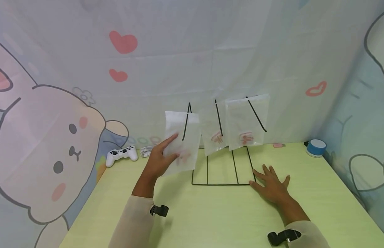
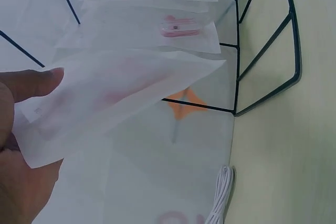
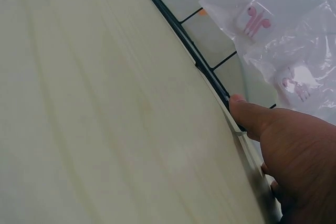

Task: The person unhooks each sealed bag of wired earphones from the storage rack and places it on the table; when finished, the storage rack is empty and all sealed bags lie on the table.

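My left hand holds the left side of a thin, whitish clear plastic bag with a blurred pinkish item or print inside. This bag hangs at the left prong of a black wire rack. In the left wrist view, the bag runs between thumb and fingers. Two similar bags hang on the rack, a middle bag and a right bag, each showing pink earphone shapes low down. My right hand lies with fingers spread at the rack base's right front corner; its thumb touches the bar.
On the yellowish table, a white game controller and a coiled white cable lie at back left. At back right are a small pink block and a blue-and-white round container. A printed cloth hangs behind.
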`<state>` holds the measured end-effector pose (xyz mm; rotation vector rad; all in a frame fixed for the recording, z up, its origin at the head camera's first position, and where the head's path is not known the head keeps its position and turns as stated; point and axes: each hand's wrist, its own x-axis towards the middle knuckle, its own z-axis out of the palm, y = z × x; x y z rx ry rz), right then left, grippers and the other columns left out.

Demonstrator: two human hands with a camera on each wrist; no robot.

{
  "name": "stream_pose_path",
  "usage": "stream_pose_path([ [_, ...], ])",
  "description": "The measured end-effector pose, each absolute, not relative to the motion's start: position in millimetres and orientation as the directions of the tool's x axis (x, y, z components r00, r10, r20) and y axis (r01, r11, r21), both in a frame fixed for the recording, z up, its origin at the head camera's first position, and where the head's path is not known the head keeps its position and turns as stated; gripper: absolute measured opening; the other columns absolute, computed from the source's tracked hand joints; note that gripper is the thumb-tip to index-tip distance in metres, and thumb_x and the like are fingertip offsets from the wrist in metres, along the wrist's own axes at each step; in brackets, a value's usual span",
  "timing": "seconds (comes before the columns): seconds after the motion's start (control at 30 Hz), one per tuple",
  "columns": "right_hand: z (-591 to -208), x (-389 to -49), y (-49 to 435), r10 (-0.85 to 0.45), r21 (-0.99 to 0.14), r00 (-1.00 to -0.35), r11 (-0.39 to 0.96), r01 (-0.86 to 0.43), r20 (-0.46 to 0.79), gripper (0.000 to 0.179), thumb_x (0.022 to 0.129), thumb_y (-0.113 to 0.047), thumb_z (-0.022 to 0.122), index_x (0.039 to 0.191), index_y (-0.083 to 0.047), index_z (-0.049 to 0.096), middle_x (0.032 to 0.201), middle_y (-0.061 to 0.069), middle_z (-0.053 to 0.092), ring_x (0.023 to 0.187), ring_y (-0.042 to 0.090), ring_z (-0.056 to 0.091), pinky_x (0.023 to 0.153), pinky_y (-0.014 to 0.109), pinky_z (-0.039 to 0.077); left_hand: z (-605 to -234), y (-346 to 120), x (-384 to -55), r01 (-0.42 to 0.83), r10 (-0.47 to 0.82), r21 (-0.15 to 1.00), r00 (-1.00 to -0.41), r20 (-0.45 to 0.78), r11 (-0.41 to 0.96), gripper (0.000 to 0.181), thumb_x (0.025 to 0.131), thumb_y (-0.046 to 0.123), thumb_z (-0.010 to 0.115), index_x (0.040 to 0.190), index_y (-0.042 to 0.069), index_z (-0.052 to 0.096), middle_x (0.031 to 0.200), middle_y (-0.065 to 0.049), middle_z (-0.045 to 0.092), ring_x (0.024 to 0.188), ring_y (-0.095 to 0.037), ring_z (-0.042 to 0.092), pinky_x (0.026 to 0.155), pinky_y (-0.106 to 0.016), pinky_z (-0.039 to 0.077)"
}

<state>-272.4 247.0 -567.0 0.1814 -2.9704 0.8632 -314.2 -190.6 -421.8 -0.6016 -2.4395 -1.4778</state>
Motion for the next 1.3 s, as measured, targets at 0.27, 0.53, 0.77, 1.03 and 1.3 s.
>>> stream_pose_path([
  [0.27, -567, -273, 247, -0.101, -0.531, -0.992, 0.838, -0.125, 0.074, 0.075, 0.105, -0.063, 0.062, 0.164, -0.017, 0.052, 0.177, 0.031, 0.024, 0.166, 0.058, 0.013, 0.111, 0.096, -0.013, -417, -196, -296, 0.482, 0.234, 0.757, -0.876, 0.421, 0.442, 0.072, 0.098, -0.002, 0.076, 0.161, 0.027, 0.057, 0.165, -0.004, 0.057, 0.154, -0.030, 0.053, 0.121, -0.058, 0.048],
  [0.53, -569, -275, 247, -0.101, -0.531, -0.993, 0.839, -0.119, 0.062, 0.077, 0.105, -0.065, 0.061, 0.164, -0.018, 0.051, 0.178, 0.031, 0.024, 0.166, 0.058, 0.012, 0.111, 0.096, -0.013, -418, -200, -281, 0.473, 0.230, 0.747, -0.881, 0.414, 0.468, 0.073, 0.097, 0.000, 0.078, 0.161, 0.027, 0.057, 0.163, -0.007, 0.059, 0.152, -0.032, 0.055, 0.119, -0.059, 0.049],
  [0.77, -568, -276, 249, -0.108, -0.529, -0.992, 0.839, -0.128, 0.070, 0.077, 0.105, -0.066, 0.060, 0.164, -0.018, 0.051, 0.177, 0.031, 0.023, 0.166, 0.058, 0.012, 0.111, 0.096, -0.014, -417, -201, -267, 0.492, 0.214, 0.715, -0.868, 0.448, 0.497, 0.070, 0.095, -0.002, 0.080, 0.157, 0.023, 0.062, 0.157, -0.008, 0.065, 0.142, -0.028, 0.063, 0.111, -0.045, 0.055],
  [1.03, -568, -275, 251, -0.109, -0.538, -0.992, 0.833, -0.128, 0.067, 0.078, 0.105, -0.066, 0.060, 0.164, -0.017, 0.051, 0.177, 0.032, 0.022, 0.165, 0.059, 0.011, 0.110, 0.096, -0.015, -428, -201, -253, 0.520, 0.230, 0.711, -0.852, 0.470, 0.473, 0.069, 0.095, -0.005, 0.079, 0.156, 0.021, 0.063, 0.158, -0.005, 0.064, 0.139, -0.027, 0.065, 0.104, -0.018, 0.053],
  [1.3, -569, -274, 251, -0.112, -0.547, -0.991, 0.827, -0.132, 0.070, 0.078, 0.104, -0.065, 0.061, 0.164, -0.016, 0.051, 0.177, 0.032, 0.022, 0.166, 0.059, 0.011, 0.110, 0.096, -0.015, -433, -206, -241, 0.542, 0.244, 0.715, -0.839, 0.486, 0.442, 0.069, 0.093, -0.006, 0.081, 0.156, 0.018, 0.063, 0.157, -0.010, 0.065, 0.131, -0.017, 0.068, 0.099, -0.019, 0.057],
])
